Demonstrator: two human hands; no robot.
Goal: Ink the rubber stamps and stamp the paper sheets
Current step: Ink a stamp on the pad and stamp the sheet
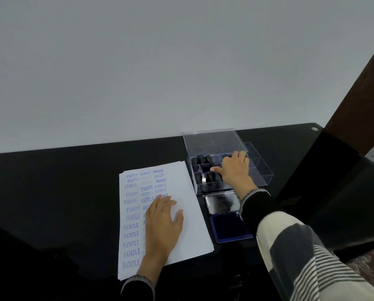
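Left hand: the left hand (163, 222) is lying flat on the paper sheets (190, 213), fingers straight and spread, palm pressing down and gripping nothing.
Right hand: the right hand (236, 170) is reaching into the clear plastic box (212, 140) at about one o'clock from the paper; the fingers are bending down among the stamps, but whether they are closing on one is hard to tell from here, since the fingertips are dipping out of sight.
Paper sheets: a small stack is sitting in the middle of the black table (62, 181), its left half carrying rows of blue imprints reading SAMPLE, with FRAGILE and AMENDED showing up at the twelve o'clock end.
Rubber stamps: the black-handled rubber stamps (203, 159) are standing upright in the box's compartments, just at nine o'clock of the right hand, a second pair sitting in the nearer row.
Box lid: the box's clear lid is standing open toward the wall (181, 61) at twelve o'clock.
Ink pad: the ink pad (229, 229) is lying open at three o'clock of the paper, its dark blue pad facing up, with its silver lid (221, 203) lying flat just beyond, between pad and box.
Sleeves: the right sleeve (290, 246) is crossing over the ink pad's right edge, dark at the cuff, with pale and striped fabric behind it.
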